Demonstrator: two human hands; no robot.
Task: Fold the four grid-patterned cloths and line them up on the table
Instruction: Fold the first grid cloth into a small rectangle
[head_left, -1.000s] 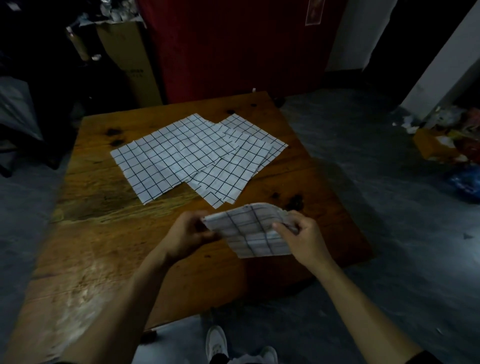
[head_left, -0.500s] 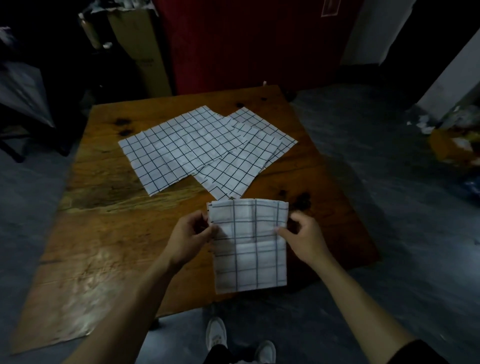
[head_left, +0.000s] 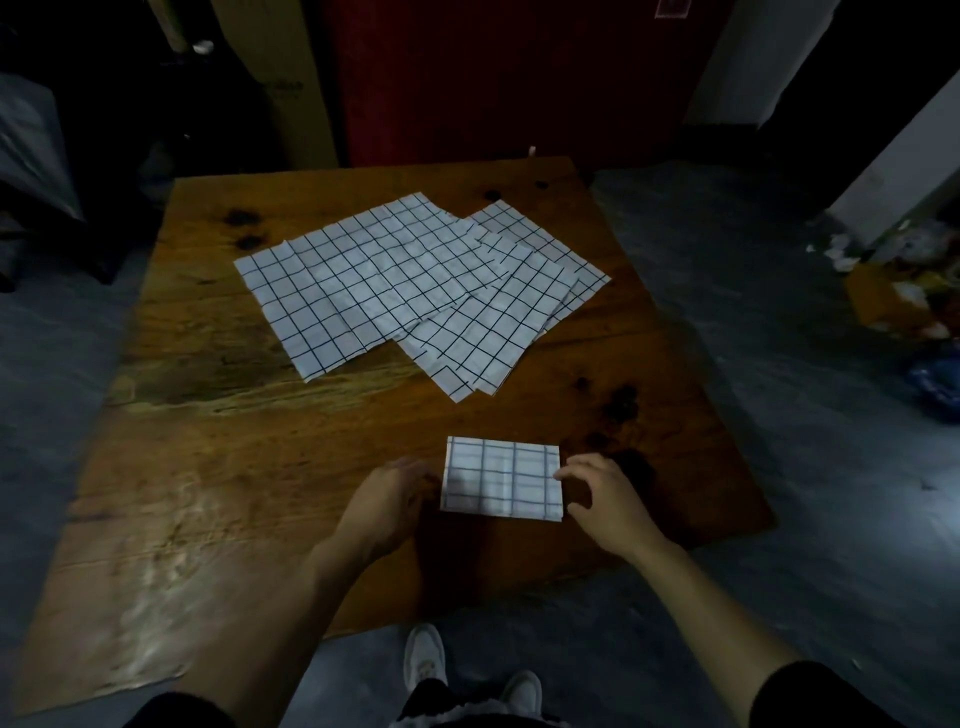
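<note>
A small folded grid-patterned cloth lies flat on the wooden table near its front edge. My left hand rests just left of it, fingertips at its left edge. My right hand sits at its right edge, fingers spread and touching the side. Neither hand grips the cloth. Farther back, unfolded grid cloths lie overlapping: a large one on the left and others fanned beneath it on the right.
A cardboard box and a red panel stand behind the table. Litter lies on the grey floor at the right. My white shoes show below the table's front edge.
The cloth hung from both hands above the table edge half a second ago. It now lies folded flat on the table, and both hands have let go and rest at its sides.
</note>
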